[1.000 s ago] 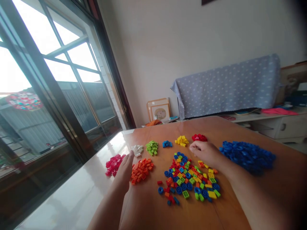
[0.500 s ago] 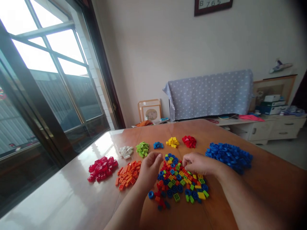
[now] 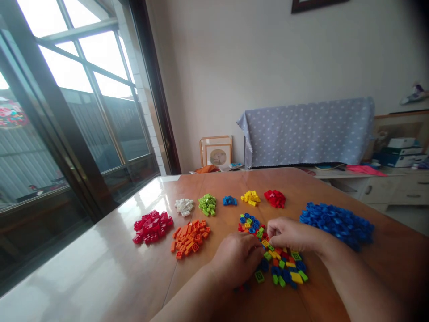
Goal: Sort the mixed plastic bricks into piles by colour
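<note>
A mixed pile of toy building bricks (image 3: 284, 267), red, blue, green, yellow and orange, lies before me on the table. My left hand (image 3: 236, 258) is low over its left side, fingers curled down among the bricks and hiding many of them. Whatever its fingertips hold is out of sight. At the pile's upper right, my right hand (image 3: 291, 234) has thumb and forefinger pinched together; I cannot make out anything between them. Left of my left hand sits a heap of orange bricks (image 3: 190, 239). Beyond my right hand is a large heap of blue pieces (image 3: 337, 223).
Smaller single-colour heaps line the far side: white (image 3: 184, 206), lime green (image 3: 207, 204), blue (image 3: 229, 201), yellow (image 3: 250, 197) and red (image 3: 275, 198). Crimson bricks (image 3: 153, 227) lie at the left. The wooden table (image 3: 134, 273) has a glossy top, and its far edge faces a cloth-covered object (image 3: 304, 134).
My left hand has moved right and down from beside the orange heap onto the mixed pile. My right hand stays at the pile's upper right. The view has turned slightly left.
</note>
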### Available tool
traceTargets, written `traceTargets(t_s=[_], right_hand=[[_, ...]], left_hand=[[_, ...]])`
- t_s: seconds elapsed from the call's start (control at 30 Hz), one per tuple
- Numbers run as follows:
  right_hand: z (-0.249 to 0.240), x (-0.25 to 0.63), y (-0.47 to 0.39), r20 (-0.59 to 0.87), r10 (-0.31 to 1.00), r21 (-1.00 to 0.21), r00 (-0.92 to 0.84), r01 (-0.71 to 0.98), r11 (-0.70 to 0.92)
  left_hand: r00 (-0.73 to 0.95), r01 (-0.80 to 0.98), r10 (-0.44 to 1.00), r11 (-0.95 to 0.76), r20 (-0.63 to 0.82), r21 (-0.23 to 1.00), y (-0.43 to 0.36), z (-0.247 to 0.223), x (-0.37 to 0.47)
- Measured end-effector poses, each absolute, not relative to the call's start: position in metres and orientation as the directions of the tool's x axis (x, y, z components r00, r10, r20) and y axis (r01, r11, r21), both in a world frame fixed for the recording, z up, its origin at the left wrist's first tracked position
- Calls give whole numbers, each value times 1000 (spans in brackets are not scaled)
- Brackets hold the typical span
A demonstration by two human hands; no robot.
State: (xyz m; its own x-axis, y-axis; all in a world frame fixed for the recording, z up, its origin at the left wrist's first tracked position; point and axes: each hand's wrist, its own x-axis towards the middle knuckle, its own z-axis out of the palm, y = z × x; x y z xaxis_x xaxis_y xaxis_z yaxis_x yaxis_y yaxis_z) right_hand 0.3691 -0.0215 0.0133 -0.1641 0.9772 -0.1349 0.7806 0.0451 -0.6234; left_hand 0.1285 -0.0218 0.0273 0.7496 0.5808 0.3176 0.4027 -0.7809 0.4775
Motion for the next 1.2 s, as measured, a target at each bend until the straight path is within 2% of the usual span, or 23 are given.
traceTargets(t_s=[0.17, 0.27, 0.4, 0.7, 0.77, 0.9, 1.1, 1.2], right_hand=[[16, 368, -22, -120, 986, -639, -117, 769, 13], [21, 366, -22, -130, 988, -775, -81, 630, -51], [31, 355, -26, -133, 979, -899, -157, 435, -52], [34, 320, -31, -118, 948, -939, -294, 343, -10], [32, 319, -29, -116, 947, -938, -301, 347, -4], [30, 329, -25, -57, 972, -939, -227, 344, 25], [32, 346, -21, 11, 998, -937, -54, 348, 29], [32, 350, -20, 23, 1000, -947, -17, 320, 27]], left_hand=[[709, 430, 615, -764, 344, 480, -17, 28, 124], [670, 444, 652, -736, 356, 512, -14, 27, 124], [615, 439, 694, -696, 374, 569, -13, 26, 126], [552, 465, 761, -620, 340, 632, -15, 27, 126], [571, 507, 755, -632, 321, 585, -11, 29, 121], [593, 650, 759, -648, 269, 397, 0, 36, 103], [458, 855, 866, -491, 200, 166, 12, 47, 71], [372, 908, 907, -400, 195, 128, 15, 53, 59]])
